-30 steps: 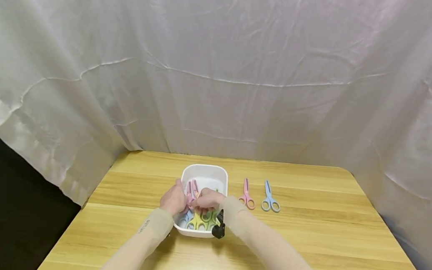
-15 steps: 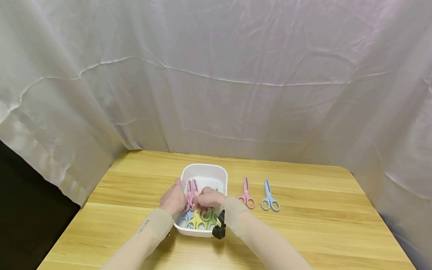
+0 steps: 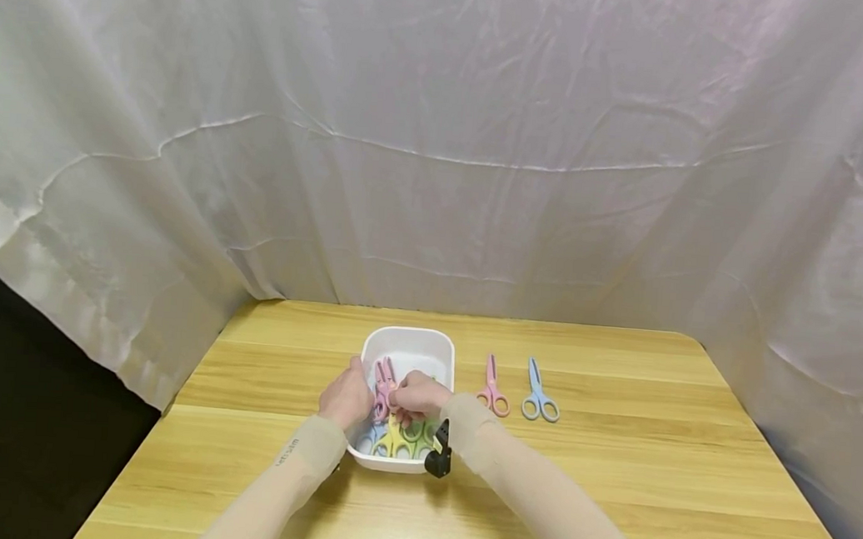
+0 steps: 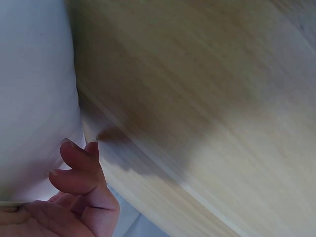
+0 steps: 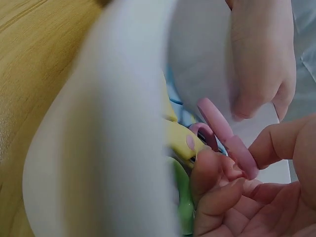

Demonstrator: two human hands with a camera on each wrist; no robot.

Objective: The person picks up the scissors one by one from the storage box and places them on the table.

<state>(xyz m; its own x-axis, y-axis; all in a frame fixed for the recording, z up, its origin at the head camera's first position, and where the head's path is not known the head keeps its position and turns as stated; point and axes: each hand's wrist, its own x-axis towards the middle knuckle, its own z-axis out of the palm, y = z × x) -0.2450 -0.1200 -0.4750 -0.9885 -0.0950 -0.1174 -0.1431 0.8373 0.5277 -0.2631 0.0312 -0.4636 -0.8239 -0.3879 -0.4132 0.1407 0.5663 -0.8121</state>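
Observation:
A white bin [image 3: 410, 331] stands on the table with several plastic scissors in it. My left hand [image 3: 346, 399] grips the bin's left wall, its fingers bent against the outside in the left wrist view. Inside the bin, my right hand [image 3: 418, 395] pinches a pair of pink scissors [image 5: 240, 154] by the handle between thumb and fingers. Pink blades [image 3: 385, 373] point toward the bin's far end. Yellow scissors [image 3: 393, 442], blue scissors [image 3: 368, 442] and green scissors [image 3: 423, 443] lie at the near end, partly covered by my right hand.
Right of the bin, pink scissors [image 3: 494, 391] and blue scissors [image 3: 540, 394] lie on the wooden table [image 3: 652, 452], blades pointing away. A pale curtain [image 3: 480, 223] hangs behind the table and along its sides.
My right hand has shifted slightly right and away from me. The pink blades in the bin have drawn a little closer together. My left hand stays at the bin wall.

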